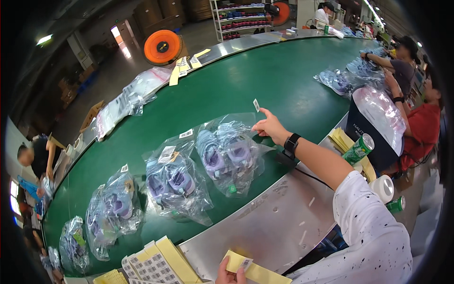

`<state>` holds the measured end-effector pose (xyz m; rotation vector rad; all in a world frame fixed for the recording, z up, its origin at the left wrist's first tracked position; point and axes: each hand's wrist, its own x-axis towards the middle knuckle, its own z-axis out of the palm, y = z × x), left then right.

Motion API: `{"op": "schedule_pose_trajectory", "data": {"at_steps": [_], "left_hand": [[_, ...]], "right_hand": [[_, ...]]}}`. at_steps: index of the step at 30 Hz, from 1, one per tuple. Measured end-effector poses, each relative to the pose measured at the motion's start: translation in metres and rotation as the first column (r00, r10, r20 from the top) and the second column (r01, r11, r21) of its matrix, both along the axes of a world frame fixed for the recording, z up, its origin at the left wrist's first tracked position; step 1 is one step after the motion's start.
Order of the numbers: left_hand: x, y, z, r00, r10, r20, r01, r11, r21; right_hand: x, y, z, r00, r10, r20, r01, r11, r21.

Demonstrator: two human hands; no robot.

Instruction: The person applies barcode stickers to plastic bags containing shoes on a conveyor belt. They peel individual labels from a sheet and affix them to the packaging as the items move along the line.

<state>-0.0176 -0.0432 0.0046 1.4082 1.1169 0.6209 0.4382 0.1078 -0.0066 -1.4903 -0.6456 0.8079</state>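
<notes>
Watching remotely, I saw the left hand (pixel 230 275) pinch flat yellow paper (pixel 267 275); the spread right hand (pixel 274 127) bore a rectangular label (pixel 256 105).

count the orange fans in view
2. One orange fan stands beyond the green belt, left of centre; the second fan is near the top edge, right of the shoe rack. Others may be hidden.

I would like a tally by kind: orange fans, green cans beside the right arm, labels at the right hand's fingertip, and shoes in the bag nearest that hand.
Orange fans: 2
Green cans: 2
Labels at fingertip of right hand: 1
Shoes in nearest bag: 2
Total: 7
</notes>
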Motion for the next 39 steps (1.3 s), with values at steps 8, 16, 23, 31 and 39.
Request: {"op": "schedule_pose_trajectory", "data": {"at_steps": [8, 16, 23, 31, 39], "left_hand": [[0.005, 0.002, 0.009, 0.996, 0.032, -0.080, -0.031, 0.999, 0.013], [0.015, 0.000, 0.022, 0.996, 0.053, -0.071, -0.055, 0.998, -0.028], [0.013, -0.001, 0.015, 0.993, 0.045, -0.105, -0.048, 0.999, -0.023], [0.014, -0.002, 0.014, 0.996, 0.057, -0.065, -0.059, 0.998, -0.038], [0.003, 0.002, -0.007, 0.996, -0.006, -0.092, 0.005, 1.000, -0.007]], "right_hand": [[0.019, 0.026, 0.017, 0.981, -0.183, -0.067, 0.193, 0.962, 0.192], [0.022, 0.044, 0.015, 0.997, 0.003, -0.073, -0.003, 1.000, -0.002], [0.014, 0.051, -0.001, 0.936, -0.008, -0.353, 0.002, 1.000, -0.015], [-0.010, 0.042, 0.005, 1.000, -0.024, 0.004, 0.023, 0.996, 0.085], [-0.065, -0.037, 0.003, 0.973, 0.192, -0.130, -0.206, 0.974, -0.099]]}}
